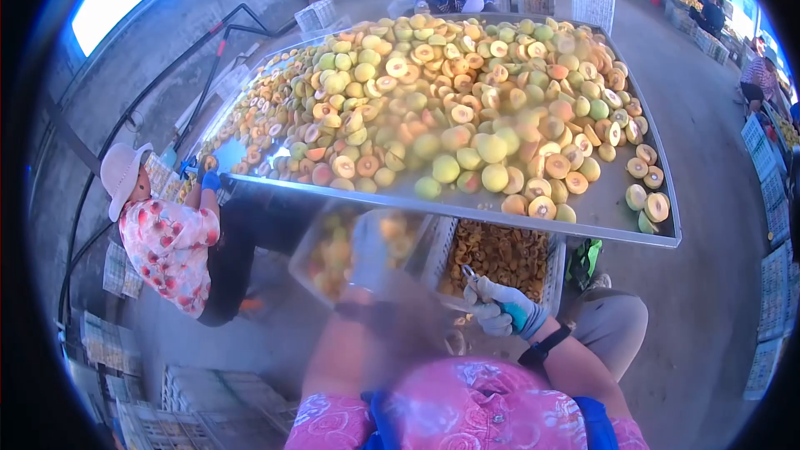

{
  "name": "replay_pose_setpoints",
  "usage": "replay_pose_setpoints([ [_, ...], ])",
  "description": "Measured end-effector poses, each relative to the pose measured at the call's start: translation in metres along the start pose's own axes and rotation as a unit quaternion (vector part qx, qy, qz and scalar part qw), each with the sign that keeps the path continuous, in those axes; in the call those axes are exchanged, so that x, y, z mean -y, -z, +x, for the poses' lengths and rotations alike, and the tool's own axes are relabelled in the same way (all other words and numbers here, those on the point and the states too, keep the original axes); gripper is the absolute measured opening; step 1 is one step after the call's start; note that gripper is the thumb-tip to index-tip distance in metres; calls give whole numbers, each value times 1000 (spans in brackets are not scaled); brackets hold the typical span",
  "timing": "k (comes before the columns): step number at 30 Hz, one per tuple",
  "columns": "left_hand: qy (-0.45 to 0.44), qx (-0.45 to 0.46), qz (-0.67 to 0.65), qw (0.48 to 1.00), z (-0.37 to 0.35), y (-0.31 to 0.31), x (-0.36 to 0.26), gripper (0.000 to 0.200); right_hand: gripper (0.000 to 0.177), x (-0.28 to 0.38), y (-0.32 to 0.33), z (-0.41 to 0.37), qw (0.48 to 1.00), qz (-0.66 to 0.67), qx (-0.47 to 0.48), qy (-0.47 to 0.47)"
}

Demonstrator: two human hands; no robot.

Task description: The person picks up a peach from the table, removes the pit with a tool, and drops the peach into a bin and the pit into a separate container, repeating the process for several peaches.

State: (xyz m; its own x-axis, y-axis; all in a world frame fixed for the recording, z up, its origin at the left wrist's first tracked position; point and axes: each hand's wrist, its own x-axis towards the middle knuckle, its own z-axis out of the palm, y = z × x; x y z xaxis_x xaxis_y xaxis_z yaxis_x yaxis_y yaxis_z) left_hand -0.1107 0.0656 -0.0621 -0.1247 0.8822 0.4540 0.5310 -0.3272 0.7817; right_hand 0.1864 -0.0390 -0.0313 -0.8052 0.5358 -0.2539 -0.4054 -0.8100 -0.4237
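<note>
The gloved right hand [504, 308] curls around a looped metal tool [469, 273], partly hiding it, at a white crate's [557, 271] near edge. Blur obscures whether the gloved left hand [369, 252] is spread or gripping. Beyond, halved stone fruit [458, 112] heaps a metal-rimmed counter [618, 218] above grey floor [700, 317].

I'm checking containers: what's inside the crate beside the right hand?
Many small brownish pieces lie heaped in the crate. They hide its bottom; the right hand covers part of the near end, the table edge the far end.
</note>
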Motion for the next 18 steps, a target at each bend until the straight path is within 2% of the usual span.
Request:
replay_pose_setpoints([
  [1, -88, 43, 186, 978, 4, 20, 13, 33, 39, -1, 2, 0, 1000, 2, -9, -4],
  [2, -171, 85, 364, 912, 8, 38, 25, 32, 39, 0, -1, 1, 1000, 2, -9, -5],
  [3, -170, 85, 364, 912, 2, 51, 45, 32, 39, 1, -6, 1, 1000, -18, -20, -1],
  [5, -77, 196, 427, 879, -12, 62, 80, 33, 39, 4, -11, 2, 999, -39, -32, 5],
  [6, -181, 117, 439, 872, -9, 63, 51, 32, 39, 5, -13, 4, 998, -46, -32, 10],
  [7, -184, 120, 438, 872, -2, 61, 23, 32, 38, 5, -13, 5, 998, -50, -34, 14],
  [9, -40, 29, 237, 970, 19, 50, -20, 31, 38, 6, -14, 6, 998, -53, -36, 14],
  [12, -143, 6, 259, 955, 53, 15, -22, 33, 39, 6, -10, 12, 997, -67, -47, 4],
  [14, -123, 95, 245, 957, 77, -11, -37, 43, 39, 6, -10, 15, 996, -74, -57, 6],
  [15, -126, 95, 243, 957, 86, -26, -42, 43, 39, 6, -11, 16, 995, -72, -74, 4],
  [17, 10, 208, 313, 926, 100, -53, -50, 64, 39, 3, -1, 15, 993, -69, -93, 9],
  [18, 4, 210, 312, 927, 105, -61, -50, 64, 39, -2, 16, 18, 995, -65, -78, 9],
])
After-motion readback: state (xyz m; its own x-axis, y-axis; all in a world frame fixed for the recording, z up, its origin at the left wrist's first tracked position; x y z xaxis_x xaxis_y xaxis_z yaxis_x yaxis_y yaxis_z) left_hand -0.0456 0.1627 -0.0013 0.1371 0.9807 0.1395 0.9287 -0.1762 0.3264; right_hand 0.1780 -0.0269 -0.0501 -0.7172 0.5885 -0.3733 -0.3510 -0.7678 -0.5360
